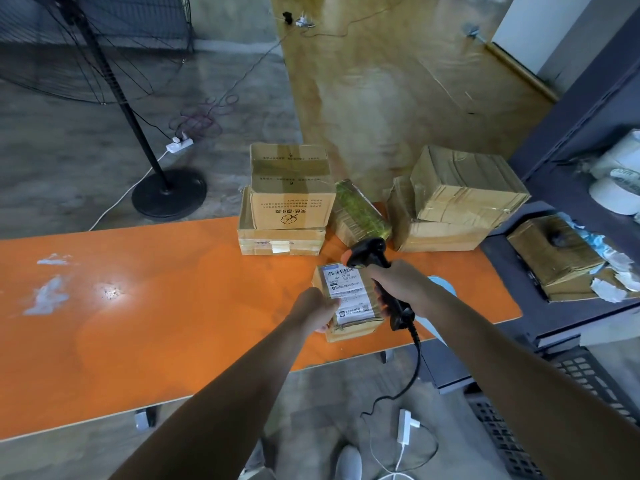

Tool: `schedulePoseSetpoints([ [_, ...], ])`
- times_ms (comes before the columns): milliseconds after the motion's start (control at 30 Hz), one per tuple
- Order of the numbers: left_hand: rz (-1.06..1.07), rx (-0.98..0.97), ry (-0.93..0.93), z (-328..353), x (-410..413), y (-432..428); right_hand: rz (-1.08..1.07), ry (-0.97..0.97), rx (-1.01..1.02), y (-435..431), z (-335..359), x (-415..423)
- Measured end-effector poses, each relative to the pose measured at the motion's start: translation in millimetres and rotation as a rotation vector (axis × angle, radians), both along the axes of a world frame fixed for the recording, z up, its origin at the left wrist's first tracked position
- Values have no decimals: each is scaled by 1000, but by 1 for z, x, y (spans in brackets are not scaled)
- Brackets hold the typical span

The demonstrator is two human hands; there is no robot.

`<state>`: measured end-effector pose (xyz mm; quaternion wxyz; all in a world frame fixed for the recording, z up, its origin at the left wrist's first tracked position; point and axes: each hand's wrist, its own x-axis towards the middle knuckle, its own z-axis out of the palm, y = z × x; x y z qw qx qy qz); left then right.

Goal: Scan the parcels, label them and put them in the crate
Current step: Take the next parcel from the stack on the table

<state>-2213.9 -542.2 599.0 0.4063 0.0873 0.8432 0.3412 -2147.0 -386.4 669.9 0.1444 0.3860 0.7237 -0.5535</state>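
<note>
Cardboard parcel [348, 301] with a white shipping label sits near the front edge of the orange table [156, 306], and your left hand [317, 308] is clamped on its left side. Your right hand [398, 284] is wrapped tight round the black scanner [372, 258], nose just over the label's barcode. More boxes [289, 199] are stacked behind.

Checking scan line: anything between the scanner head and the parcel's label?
Nothing. Head view shows the scanner head right over the label barcode on the parcel.
</note>
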Motion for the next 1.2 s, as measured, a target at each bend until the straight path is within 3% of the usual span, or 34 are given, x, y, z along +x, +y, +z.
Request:
schedulePoseSetpoints([
  [333, -30, -103, 280, 5, 1, 5, -63, 26, 56, 27, -36, 6],
  [567, -73, -70, 444, 2, 4, 24, -11, -67, 191, 49, -82, 13],
  [900, -146, -52, 545, -6, 13, 57, 72, -117, 357, 64, -129, 16],
  [1100, -198, -59, 564, -9, 17, 57, 65, -52, 404, 70, -124, 19],
  [1200, -205, -52, 568, -7, 21, 61, 33, 7, 520, 77, -111, 28],
])
